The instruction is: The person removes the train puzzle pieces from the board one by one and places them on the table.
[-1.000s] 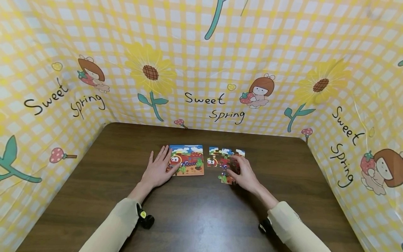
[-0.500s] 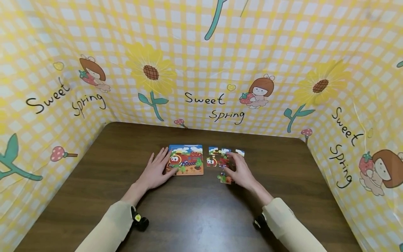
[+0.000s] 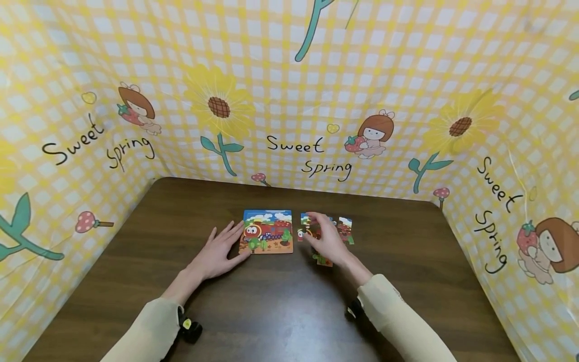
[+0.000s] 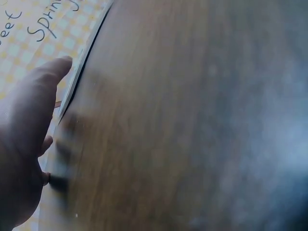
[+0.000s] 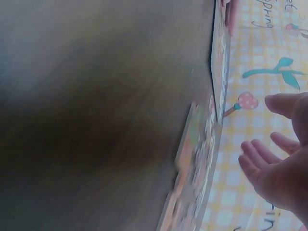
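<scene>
In the head view my left hand [image 3: 219, 254] rests with spread, straight fingers at the left edge of the picture board [image 3: 273, 245], which shows a red smiling train under a blue sky. My right hand [image 3: 332, 244] is over the group of jigsaw pieces [image 3: 345, 227] just right of the board, hiding the middle ones. From the right wrist view, the right hand [image 5: 279, 180] has loosely bent fingers and thumb apart, nothing between them, above the pieces [image 5: 190, 139]. A lower piece [image 3: 323, 260] with a green plant shows beneath the wrist.
Board and pieces lie on a dark brown wooden table [image 3: 271, 301]. A yellow checked cloth [image 3: 289, 100] with flowers and lettering stands round its back and sides. Each wrist carries a small black camera, the left camera [image 3: 191, 331] hanging below the sleeve.
My right hand has moved left across the pieces, uncovering the right-hand ones and covering the middle. My left hand has drawn back a little to the left, from on the board to its edge.
</scene>
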{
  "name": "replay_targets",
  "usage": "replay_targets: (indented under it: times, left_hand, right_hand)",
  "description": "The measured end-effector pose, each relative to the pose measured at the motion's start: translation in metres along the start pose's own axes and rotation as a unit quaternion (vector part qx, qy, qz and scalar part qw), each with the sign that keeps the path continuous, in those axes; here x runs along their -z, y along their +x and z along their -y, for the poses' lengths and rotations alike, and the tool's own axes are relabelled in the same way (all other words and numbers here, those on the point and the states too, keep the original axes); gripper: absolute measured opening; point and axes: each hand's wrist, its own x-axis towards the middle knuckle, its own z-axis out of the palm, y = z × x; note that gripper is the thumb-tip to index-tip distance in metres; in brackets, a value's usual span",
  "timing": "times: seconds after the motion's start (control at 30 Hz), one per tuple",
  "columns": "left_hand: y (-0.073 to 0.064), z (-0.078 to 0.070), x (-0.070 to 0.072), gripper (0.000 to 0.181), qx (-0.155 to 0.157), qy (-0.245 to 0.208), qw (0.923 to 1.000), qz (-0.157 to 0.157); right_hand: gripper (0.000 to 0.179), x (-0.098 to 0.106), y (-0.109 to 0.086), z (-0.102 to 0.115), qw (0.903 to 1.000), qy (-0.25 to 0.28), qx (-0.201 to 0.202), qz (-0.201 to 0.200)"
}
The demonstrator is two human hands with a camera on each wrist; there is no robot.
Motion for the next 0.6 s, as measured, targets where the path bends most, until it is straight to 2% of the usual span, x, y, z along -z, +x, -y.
replay_targets:
  times: [0.17, 0.4, 0.6]
  left_hand:
    - [0.000, 0.001, -0.002, 0.090, -0.008, 0.017, 0.9998, 0.002]
    - [0.000, 0.008, -0.001, 0.089, -0.013, 0.023, 0.9996, -0.010]
    - [-0.001, 0.012, -0.004, 0.088, -0.009, 0.016, 0.9998, -0.005]
  right_hand:
    - [0.057, -0.015, 0.016, 0.006, 0.9992, 0.032, 0.016, 0.018]
    - [0.057, -0.036, 0.033, 0.006, 0.9987, 0.000, -0.002, 0.052]
    - [0.068, -0.057, 0.044, 0.011, 0.9953, -0.019, 0.001, 0.095]
